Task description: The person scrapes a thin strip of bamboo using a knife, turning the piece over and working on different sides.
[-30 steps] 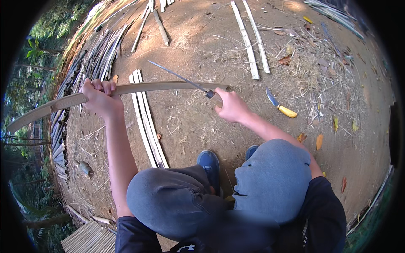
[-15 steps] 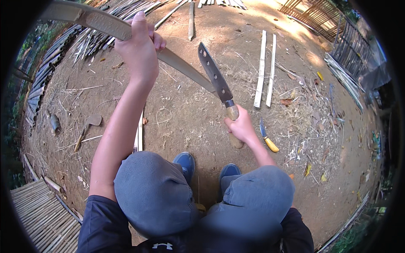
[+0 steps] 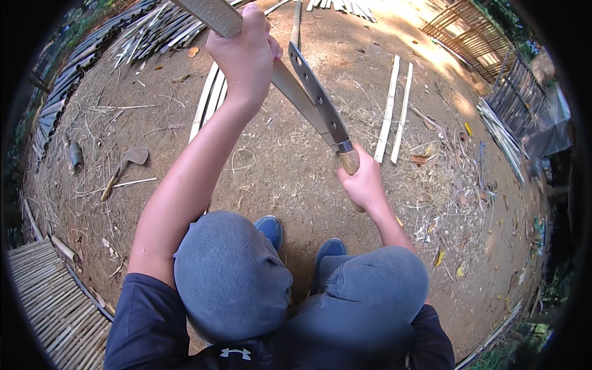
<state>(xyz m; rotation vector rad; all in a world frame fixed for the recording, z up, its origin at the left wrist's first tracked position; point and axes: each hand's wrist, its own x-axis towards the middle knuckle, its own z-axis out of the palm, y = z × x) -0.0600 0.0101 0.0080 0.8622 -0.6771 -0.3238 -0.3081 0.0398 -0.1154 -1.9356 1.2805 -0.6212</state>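
My left hand (image 3: 243, 65) is raised at the upper middle, its fingers wrapped round a long bamboo strip (image 3: 295, 92). From the top edge the strip slants down to the right, its lower end close beside the knife's handle. My right hand (image 3: 364, 180) grips the wooden handle of a big knife (image 3: 319, 98). Several round holes run along its dark blade, which points up and left along the strip. Whether blade and strip touch I cannot tell. Both forearms pass outside my bent knees.
Two pale bamboo strips (image 3: 394, 111) lie ahead on the right. Several more are piled (image 3: 157, 37) at the far left. A curved-blade tool (image 3: 126, 169) lies left on the dirt, behind a slatted bamboo platform (image 3: 58, 302). A lattice panel (image 3: 472, 37) stands far right.
My left hand has swung right with the bamboo strip, which now slants more steeply. The big knife has shifted slightly right. My right forearm now covers nearly all of a yellow-handled knife on the ground.
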